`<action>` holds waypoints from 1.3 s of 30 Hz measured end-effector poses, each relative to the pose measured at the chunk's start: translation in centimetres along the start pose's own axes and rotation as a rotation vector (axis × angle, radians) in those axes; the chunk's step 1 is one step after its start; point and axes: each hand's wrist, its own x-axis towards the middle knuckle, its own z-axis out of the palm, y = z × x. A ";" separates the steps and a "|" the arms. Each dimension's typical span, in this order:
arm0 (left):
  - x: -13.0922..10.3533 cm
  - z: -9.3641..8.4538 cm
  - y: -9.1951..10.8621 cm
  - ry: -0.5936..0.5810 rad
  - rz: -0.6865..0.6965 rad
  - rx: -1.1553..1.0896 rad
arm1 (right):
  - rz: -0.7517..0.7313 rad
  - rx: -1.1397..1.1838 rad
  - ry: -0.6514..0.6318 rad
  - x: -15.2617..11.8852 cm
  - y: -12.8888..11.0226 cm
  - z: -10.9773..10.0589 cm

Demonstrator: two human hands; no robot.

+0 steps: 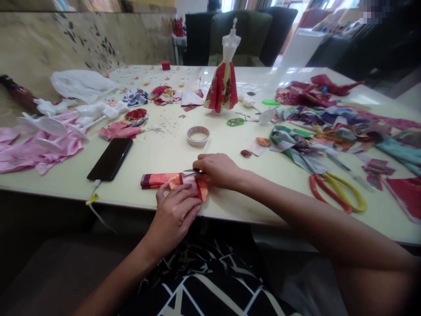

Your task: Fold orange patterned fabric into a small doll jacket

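Observation:
A folded strip of orange and dark red fabric [161,179] lies near the front edge of the table, its right end turned up to show a paler side. My left hand [179,204] is closed over that turned end, fingers bent and pressing it against the table. From the right, my right hand [219,170] grips a small dark metal tool with pointed blades [191,172], like thread snips. Its tips reach over the fabric just above my left fingers. The tool's handle is hidden inside my right hand.
Beyond my hands sits a tape roll [198,136]. A phone [111,159] with a cable is at left, near white doll parts [55,123]. A dress form [226,70] stands behind. Scissors [338,193] and fabric scraps [329,118] lie at right.

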 end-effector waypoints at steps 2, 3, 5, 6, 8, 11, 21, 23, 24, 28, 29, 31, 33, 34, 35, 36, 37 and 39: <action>-0.5 0.1 -0.2 0.009 0.056 0.020 | 0.032 0.029 -0.014 0.8 0.6 0.8; -0.9 0.2 -0.4 0.018 0.097 0.027 | 0.046 0.051 -0.012 1.0 0.9 1.0; -1.8 0.3 -1.0 0.032 0.193 0.028 | 0.066 0.092 -0.005 1.1 1.3 1.3; -2.3 0.4 -1.3 0.030 0.239 0.019 | 0.075 0.103 -0.003 1.1 1.4 1.4; -3.7 0.4 -2.1 0.007 0.323 -0.007 | 0.087 0.113 -0.004 1.0 1.5 1.3; -5.5 -0.1 -3.1 -0.037 0.442 -0.053 | 0.098 0.108 -0.015 1.0 1.4 1.3; -1.4 -2.1 -2.5 0.137 0.001 0.112 | 0.068 0.173 0.130 -0.3 1.7 -0.2; -0.8 -2.4 -3.0 0.101 -0.158 0.120 | 0.067 0.181 0.177 -1.7 1.7 -1.0; -0.8 -2.6 -3.4 0.075 -0.222 0.107 | 0.051 0.168 0.177 -2.5 1.7 -1.3; -0.8 -3.9 -5.2 -0.086 -0.280 0.093 | -0.023 0.031 0.023 -5.7 2.2 -0.6; -0.6 -4.2 -5.6 -0.123 -0.267 0.093 | -0.014 -0.026 0.001 -6.4 2.4 -0.2; 0.1 -4.8 -6.4 -0.177 -0.244 0.079 | 0.017 -0.115 -0.006 -7.4 3.1 0.7; 0.7 -5.3 -7.1 -0.200 -0.219 0.070 | 0.049 -0.157 0.022 -8.2 3.8 1.2; 1.0 -5.5 -7.4 -0.204 -0.203 0.064 | 0.056 -0.159 0.040 -8.6 4.1 1.2; 1.1 -5.7 -7.6 -0.201 -0.185 0.056 | 0.056 -0.154 0.063 -9.0 4.3 1.1; 1.1 -5.9 -7.7 -0.192 -0.169 0.046 | 0.053 -0.142 0.091 -9.4 4.4 0.9; 1.1 -6.0 -7.7 -0.173 -0.157 0.035 | 0.049 -0.129 0.128 -9.7 4.4 0.7; 0.8 -6.2 -7.3 -0.098 -0.140 0.020 | 0.041 -0.104 0.214 -10.3 4.0 0.3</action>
